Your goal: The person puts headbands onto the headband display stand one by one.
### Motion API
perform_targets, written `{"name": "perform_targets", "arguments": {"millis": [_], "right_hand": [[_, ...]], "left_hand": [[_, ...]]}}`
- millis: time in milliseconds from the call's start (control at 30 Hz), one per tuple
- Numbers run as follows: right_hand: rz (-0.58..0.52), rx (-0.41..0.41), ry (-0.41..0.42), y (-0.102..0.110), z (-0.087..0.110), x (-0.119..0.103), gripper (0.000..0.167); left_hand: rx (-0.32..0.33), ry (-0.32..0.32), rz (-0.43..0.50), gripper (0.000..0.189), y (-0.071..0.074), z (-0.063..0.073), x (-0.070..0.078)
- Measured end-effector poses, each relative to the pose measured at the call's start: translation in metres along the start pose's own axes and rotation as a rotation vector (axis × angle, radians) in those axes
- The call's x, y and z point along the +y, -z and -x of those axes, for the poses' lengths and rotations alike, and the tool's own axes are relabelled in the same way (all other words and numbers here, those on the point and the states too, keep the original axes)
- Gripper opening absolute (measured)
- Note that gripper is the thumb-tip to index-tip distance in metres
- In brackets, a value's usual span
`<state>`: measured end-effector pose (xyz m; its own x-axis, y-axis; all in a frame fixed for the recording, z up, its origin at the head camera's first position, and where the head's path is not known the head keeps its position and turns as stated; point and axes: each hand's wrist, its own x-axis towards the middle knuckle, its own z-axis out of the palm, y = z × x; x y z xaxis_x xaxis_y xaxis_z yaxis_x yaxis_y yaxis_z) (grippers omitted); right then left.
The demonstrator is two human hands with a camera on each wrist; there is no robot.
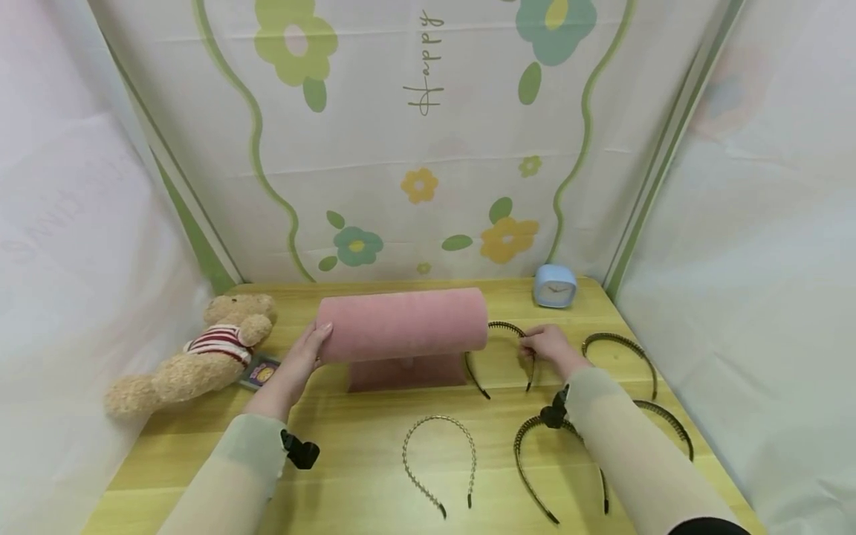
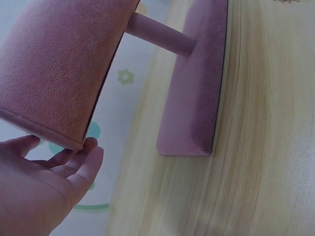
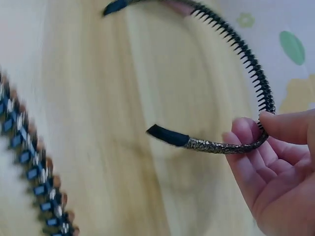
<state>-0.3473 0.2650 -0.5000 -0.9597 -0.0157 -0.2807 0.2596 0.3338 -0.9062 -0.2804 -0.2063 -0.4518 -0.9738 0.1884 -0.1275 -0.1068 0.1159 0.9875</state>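
A pink plush headband stand (image 1: 404, 327), a thick roll on a post and flat base, stands near the table's middle. My left hand (image 1: 306, 355) grips the left end of the roll. In the left wrist view, the fingers (image 2: 86, 167) bend round the roll's lower edge. My right hand (image 1: 551, 347) pinches a dark toothed headband (image 3: 253, 69) on one side, between thumb and fingers. This headband hangs beside the right end of the roll, tips pointing down, and the roll partly covers it in the head view.
A clear beaded headband (image 1: 438, 417) lies in front of the stand. Several dark headbands (image 1: 524, 468) lie at the right, partly under the right forearm. A teddy bear (image 1: 214, 349) and a small dark packet (image 1: 259, 371) lie at the left. A blue clock (image 1: 555, 286) stands at the back right.
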Motion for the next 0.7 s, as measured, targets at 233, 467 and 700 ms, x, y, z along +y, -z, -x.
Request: {"name": "perform_targets", "arguments": {"millis": [233,467,700], "right_hand": [[-0.230,-0.051,-0.033,-0.004,0.008,-0.013,0.044],[-0.347,-0.104,0.075,-0.008,0.017,-0.022,0.051],[-0.420,-0.025,0.132,-0.013,0.028,-0.037,0.056]], "left_hand": [[-0.001,-0.006,-0.008,0.078,0.000,0.000,-0.001],[-0.007,-0.010,-0.004,0.078,0.000,0.000,-0.001],[-0.006,-0.002,0.000,0.080,0.001,-0.001,-0.003]]}}
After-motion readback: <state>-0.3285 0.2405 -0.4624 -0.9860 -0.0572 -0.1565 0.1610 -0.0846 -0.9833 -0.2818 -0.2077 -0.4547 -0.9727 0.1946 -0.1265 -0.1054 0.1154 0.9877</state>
